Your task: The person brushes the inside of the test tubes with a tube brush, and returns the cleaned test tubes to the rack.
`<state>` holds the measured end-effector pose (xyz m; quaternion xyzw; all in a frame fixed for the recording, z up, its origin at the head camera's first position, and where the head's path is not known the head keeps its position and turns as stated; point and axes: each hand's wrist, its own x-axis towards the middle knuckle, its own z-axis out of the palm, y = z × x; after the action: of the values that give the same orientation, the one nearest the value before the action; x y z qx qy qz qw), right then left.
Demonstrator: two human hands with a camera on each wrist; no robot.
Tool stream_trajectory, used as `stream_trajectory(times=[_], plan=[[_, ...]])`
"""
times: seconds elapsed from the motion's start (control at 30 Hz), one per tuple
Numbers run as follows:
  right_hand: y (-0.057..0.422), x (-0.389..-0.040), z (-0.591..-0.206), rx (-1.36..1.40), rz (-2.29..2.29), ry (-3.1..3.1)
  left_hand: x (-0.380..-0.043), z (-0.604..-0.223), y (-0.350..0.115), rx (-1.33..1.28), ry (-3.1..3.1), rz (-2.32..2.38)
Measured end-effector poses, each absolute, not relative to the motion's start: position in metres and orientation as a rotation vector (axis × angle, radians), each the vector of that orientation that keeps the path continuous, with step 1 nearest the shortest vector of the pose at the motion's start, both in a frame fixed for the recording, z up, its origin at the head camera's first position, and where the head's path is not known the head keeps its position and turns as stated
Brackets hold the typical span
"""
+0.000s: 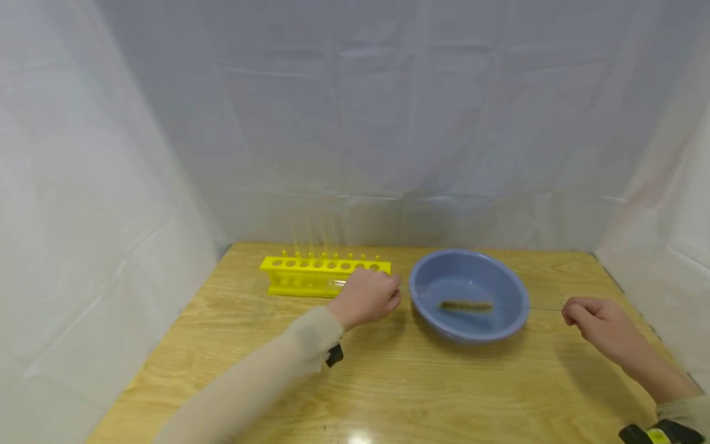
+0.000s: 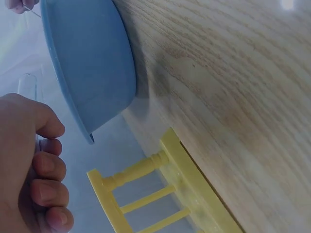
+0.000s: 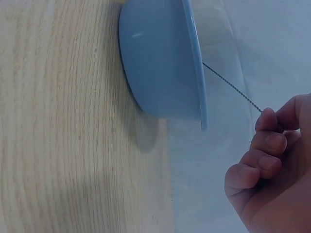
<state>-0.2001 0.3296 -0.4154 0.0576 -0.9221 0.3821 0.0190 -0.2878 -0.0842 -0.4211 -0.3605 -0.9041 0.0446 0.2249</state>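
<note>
A clear glass test tube (image 2: 27, 85) is hard to make out: the left hand (image 1: 366, 297) covers most of it, and from the head view only a faint glassy outline shows beyond the knuckles. The left wrist view shows its rounded end poking out past the curled fingers, which wrap around the glass. The bristles of a test tube brush (image 1: 466, 306) are blurred, brownish and roughly level above a blue plastic basin (image 1: 471, 271). The basin's wall hides them from both wrist views, and whether water lies inside cannot be told. Whether the brush tip touches the tube is also unclear.

The brush lies between the two hands, its bristles nearer the left one. Its thin twisted wire handle (image 3: 232, 86) runs over the basin's rim to the right hand (image 1: 601, 324), where thumb and forefinger pinch the end and the other fingers curl in. The tube points from the left hand toward the basin.

Behind the left hand, a yellow test tube rack (image 1: 325, 269) stands on the wood-grain table (image 1: 444, 394), its right end partly covered by that hand. Several nearly invisible clear tubes (image 1: 313, 234) rise at its back; their number is uncertain. The right sleeve (image 1: 685, 412) and a black wrist strap (image 1: 635, 433) are cut off at the lower right corner.
</note>
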Motion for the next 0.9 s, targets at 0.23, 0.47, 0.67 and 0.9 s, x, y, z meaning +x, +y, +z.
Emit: stream_trajectory(times=[0.23,0.47,0.67,0.9], plan=[[0.328,-0.196,-0.417,0.239,1.152,-2.84,-0.292,-0.416,-0.075,-1.008,-2.54,0.21],[0.326,-0.195,-0.416,0.249,1.133,-2.853,-0.296,-0.411,-0.069,-1.037,-2.521,0.341],[0.323,-0.194,-0.417,0.222,1.112,-2.874,-0.299,-0.41,-0.067,-1.051,-2.447,0.382],[0.322,-0.192,-0.421,0.207,1.139,-2.874,-0.3,-0.408,-0.065,-1.06,-2.386,0.445]])
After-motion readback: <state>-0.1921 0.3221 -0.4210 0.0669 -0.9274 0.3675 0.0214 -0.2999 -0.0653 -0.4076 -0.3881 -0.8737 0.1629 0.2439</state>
